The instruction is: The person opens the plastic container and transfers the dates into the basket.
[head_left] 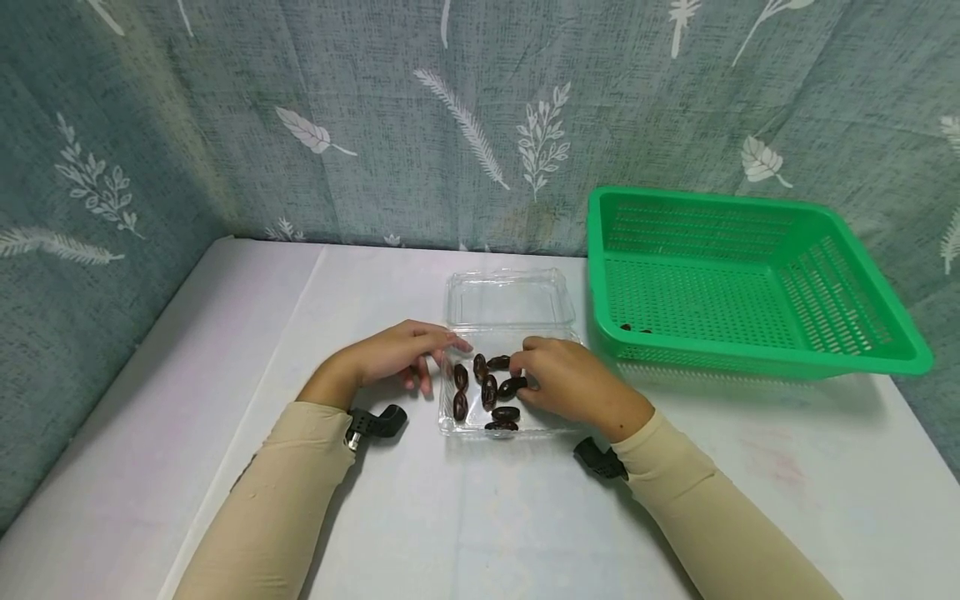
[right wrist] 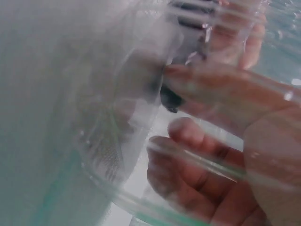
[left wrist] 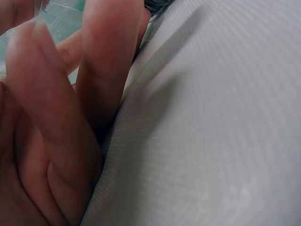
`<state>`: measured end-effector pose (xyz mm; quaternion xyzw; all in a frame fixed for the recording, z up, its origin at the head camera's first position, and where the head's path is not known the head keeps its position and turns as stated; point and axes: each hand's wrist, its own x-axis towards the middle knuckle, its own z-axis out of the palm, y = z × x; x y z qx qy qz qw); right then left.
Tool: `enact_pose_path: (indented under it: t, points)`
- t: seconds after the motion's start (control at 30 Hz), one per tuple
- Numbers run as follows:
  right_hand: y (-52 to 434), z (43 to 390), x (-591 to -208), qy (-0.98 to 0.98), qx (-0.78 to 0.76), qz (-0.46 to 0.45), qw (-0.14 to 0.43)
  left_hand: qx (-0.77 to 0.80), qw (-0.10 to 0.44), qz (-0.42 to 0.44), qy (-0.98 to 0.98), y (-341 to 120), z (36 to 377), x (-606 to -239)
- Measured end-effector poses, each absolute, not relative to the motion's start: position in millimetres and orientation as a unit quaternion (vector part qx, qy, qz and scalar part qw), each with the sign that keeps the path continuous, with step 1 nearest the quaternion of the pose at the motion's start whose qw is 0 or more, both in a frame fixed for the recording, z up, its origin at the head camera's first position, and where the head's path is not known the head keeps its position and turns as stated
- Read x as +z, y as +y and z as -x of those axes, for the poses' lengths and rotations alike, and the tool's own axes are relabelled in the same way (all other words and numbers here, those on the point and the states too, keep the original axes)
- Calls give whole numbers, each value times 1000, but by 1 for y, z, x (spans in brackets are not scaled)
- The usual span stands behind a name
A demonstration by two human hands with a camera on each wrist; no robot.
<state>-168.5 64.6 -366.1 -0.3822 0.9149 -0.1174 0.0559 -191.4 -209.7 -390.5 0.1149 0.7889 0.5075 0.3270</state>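
A clear plastic clamshell box [head_left: 452, 423] lies open on the white table, its lid [head_left: 510, 296] folded back. Several dark brown oval pieces [head_left: 489, 390] lie inside. My right hand [head_left: 523, 377] reaches into the box and pinches one dark piece [head_left: 512, 387]. In the right wrist view, the curled fingers [right wrist: 221, 94] and the dark piece [right wrist: 170, 98] show blurred through the clear wall [right wrist: 117, 141]. My left hand [head_left: 438, 350] rests at the box's left rim with its fingertips touching it. The left wrist view shows its fingers [left wrist: 56, 117] lying against the table [left wrist: 211, 132].
A green mesh basket [head_left: 757, 360] stands at the right, close behind the box, with a couple of dark pieces [head_left: 633, 328] in its near-left corner. A leaf-patterned curtain [head_left: 375, 125] closes off the back and left. The white table [head_left: 487, 517] extends toward me.
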Motion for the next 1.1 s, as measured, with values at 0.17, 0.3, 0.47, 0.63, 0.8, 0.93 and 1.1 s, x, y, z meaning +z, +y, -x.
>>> enact_pose_path:
  t: [0.17, 0.3, 0.47, 0.63, 0.8, 0.93, 1.1]
  points:
    - [70, 168, -363, 915, -126, 380, 54, 506, 331, -115, 788, -206, 194, -392]
    - [74, 168, -360, 908, -148, 390, 40, 509, 334, -116, 785, -207, 194, -393]
    - [79, 169, -354, 897, -179, 403, 20, 513, 335, -116, 781, -208, 194, -394]
    - [84, 167, -342, 888, -201, 414, -9, 513, 336, -109, 783, -209, 194, -394]
    - [90, 165, -330, 882, -219, 414, -47, 513, 335, -108, 783, -210, 194, -394]
    - [98, 165, -322, 874, -243, 412, -92, 513, 336, -113, 782, -208, 194, -393]
    - [108, 171, -317, 858, -284, 402, -148, 515, 341, -119, 778, -208, 196, -393]
